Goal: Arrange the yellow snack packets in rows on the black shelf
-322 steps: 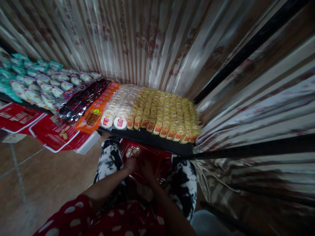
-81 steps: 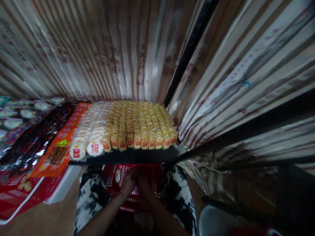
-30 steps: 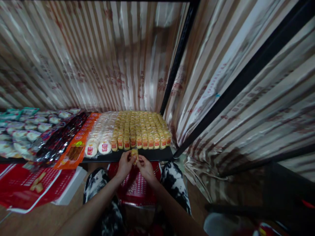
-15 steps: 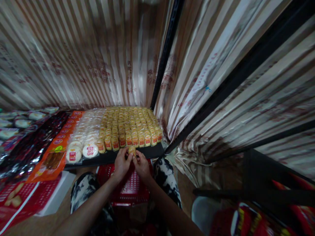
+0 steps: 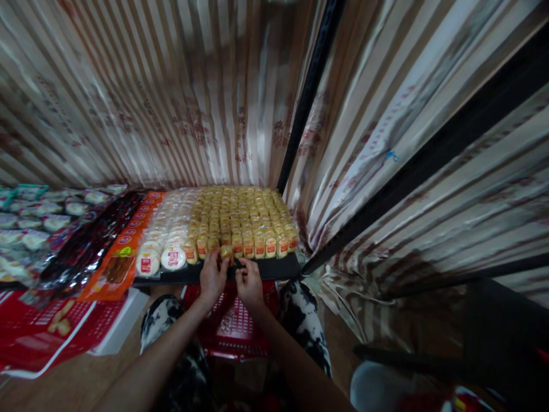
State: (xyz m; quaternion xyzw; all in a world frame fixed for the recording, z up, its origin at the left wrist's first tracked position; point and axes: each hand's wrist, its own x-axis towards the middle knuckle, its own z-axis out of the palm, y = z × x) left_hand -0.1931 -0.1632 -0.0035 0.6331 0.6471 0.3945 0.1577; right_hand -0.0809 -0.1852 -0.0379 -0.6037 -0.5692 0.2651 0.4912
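My left hand [image 5: 214,279] is closed on a small wrapped yellow cake [image 5: 226,252] at the front of the rows, its thumb and fingers around the sides. Just to the right, my right hand [image 5: 249,281] hovers by the shelf edge with its fingers bent and slightly apart, and I see nothing in it. Behind both hands, tight rows of wrapped yellow cakes [image 5: 259,247] with red labels stand on a black shelf [image 5: 274,268]. White round packaged cakes [image 5: 173,257] lie in rows to their left.
An orange snack packet [image 5: 119,269] and dark shiny packets [image 5: 92,246] lie farther left. Below my hands is a red plastic basket [image 5: 231,317]. Black metal posts [image 5: 306,97] rise before a striped curtain [image 5: 193,97]. A pale tub [image 5: 373,386] stands low at right.
My right hand has come off the wrapped cake and drawn slightly right. The left hand has carried it up to the front row. The whole view has shifted left.
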